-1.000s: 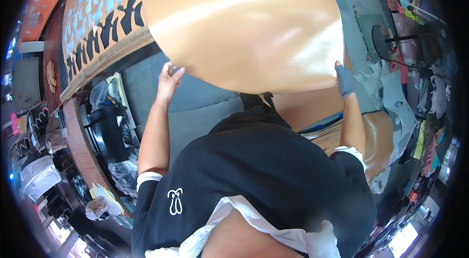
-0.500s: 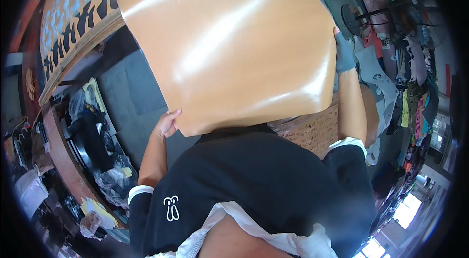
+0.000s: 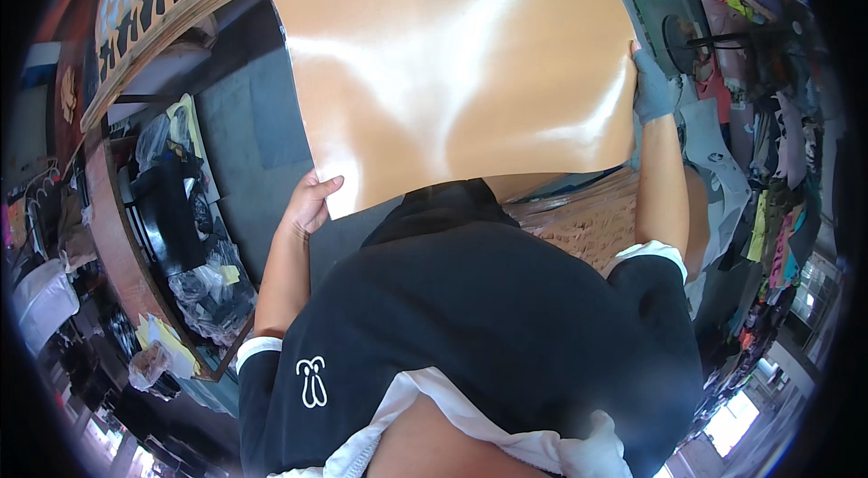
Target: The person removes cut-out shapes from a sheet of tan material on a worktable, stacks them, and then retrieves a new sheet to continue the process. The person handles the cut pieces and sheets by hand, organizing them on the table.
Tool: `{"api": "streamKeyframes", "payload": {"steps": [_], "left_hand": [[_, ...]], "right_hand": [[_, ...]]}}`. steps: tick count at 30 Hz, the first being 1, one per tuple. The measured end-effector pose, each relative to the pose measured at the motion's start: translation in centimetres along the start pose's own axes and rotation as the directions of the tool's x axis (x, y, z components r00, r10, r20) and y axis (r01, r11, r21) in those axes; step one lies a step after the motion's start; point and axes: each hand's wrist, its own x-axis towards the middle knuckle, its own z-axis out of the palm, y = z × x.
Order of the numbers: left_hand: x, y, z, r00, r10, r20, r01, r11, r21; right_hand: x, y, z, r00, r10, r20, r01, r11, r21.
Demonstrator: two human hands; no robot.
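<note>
A large glossy tan sheet [image 3: 407,71] stretches out in front of me, bending slightly and catching bright reflections. My left hand [image 3: 312,202], bare, pinches its near left corner with the thumb on top. On the opposite side my right hand [image 3: 653,87], in a grey fingerless glove, grips the right edge; the fingers under the sheet are hidden. The sheet's near edge hangs just ahead of my torso, and its far end runs out of the picture at the top.
At the upper left is a wooden-edged table [image 3: 172,21] bearing dark and pale cut-out shapes. Below it, a shelf holds plastic-wrapped bundles [image 3: 212,297]. A stack of brown patterned material [image 3: 579,225] lies beneath the sheet's near right. Piled coloured scraps [image 3: 768,134] line the right, near a black round-based stand [image 3: 678,42].
Both hands and the sheet's near edge sit higher and a little further right in the picture. The table at left has shifted the same way, so my view has moved too. Both grips stay.
</note>
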Motion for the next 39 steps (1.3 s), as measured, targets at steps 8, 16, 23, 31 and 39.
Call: {"api": "streamKeyframes", "payload": {"steps": [8,16,23,31,39], "left_hand": [[-1.5,-0.2,0.4,0.999,0.036,0.037,-0.037,0.999,0.020],[-2.7,0.1,-0.2,0.999,0.052,0.011,-0.052,0.998,0.030],[-2.7,-0.2,-1.0,0.998,0.037,0.042,-0.036,0.999,-0.017],[-1.2,-2.7,-3.0,0.979,0.117,-0.169,-0.052,0.936,0.348],[-1.6,-3.3,-4.7,0.954,0.174,-0.243,-0.032,0.869,0.495]], "right_hand": [[0.2,2.3,-1.8,0.999,0.001,0.044,0.002,0.997,-0.077],[0.3,4.1,-3.2,0.993,0.030,0.111,-0.024,0.998,-0.054],[-0.4,4.8,-3.0,0.994,-0.015,0.112,0.026,0.995,-0.098],[-1.6,8.2,-2.7,0.991,0.029,0.133,-0.016,0.995,-0.099],[-3.6,15.3,-3.5,0.991,0.111,0.074,-0.086,0.956,-0.281]]}}
